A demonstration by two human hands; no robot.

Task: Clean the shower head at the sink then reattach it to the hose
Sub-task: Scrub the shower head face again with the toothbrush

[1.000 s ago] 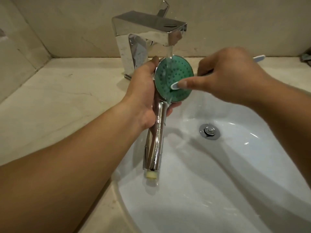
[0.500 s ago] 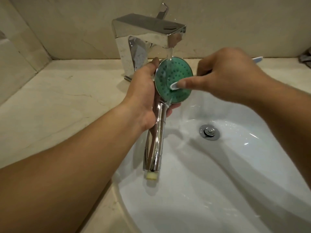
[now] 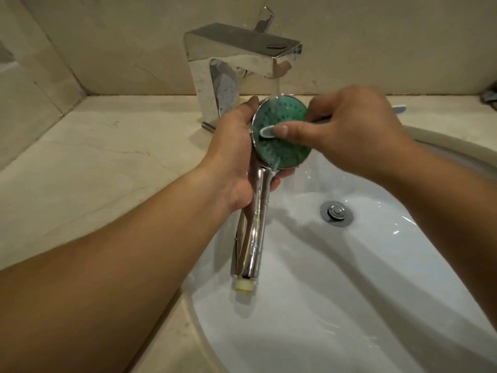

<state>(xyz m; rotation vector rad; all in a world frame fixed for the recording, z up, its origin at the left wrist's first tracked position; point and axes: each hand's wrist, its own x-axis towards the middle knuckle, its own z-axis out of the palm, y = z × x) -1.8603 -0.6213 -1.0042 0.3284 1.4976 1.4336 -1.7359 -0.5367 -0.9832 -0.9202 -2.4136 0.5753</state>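
- Green face of shower head (image 3: 282, 135) turned up toward camera, held over white sink (image 3: 349, 292), just under faucet (image 3: 242, 57) spout.
- Water (image 3: 275, 87) running from spout onto upper edge of green face, draining off lower rim.
- Chrome handle pointing down and toward camera, cream threaded end at bottom, above near-left part of basin; no hose on it.
- Left hand (image 3: 236, 157): grip curled round neck just below the head, thumb along left rim, fingertips showing at lower right of handle.
- Right hand (image 3: 347, 130): grip pinching toothbrush (image 3: 267, 130), index finger laid straight along back of brush head, pressing it to left-centre of green face.
- Brush handle hidden under right hand; white-and-blue tip sticking out past it on far right.
- Bristles not visible; brush head pale, lying flat on face.
- Chrome drain (image 3: 336, 212) in basin, right of handle, well apart from it.
- Beige stone bench (image 3: 94, 162) around sink, matching wall behind.
- Dark object at far right edge on bench, too cropped to tell.
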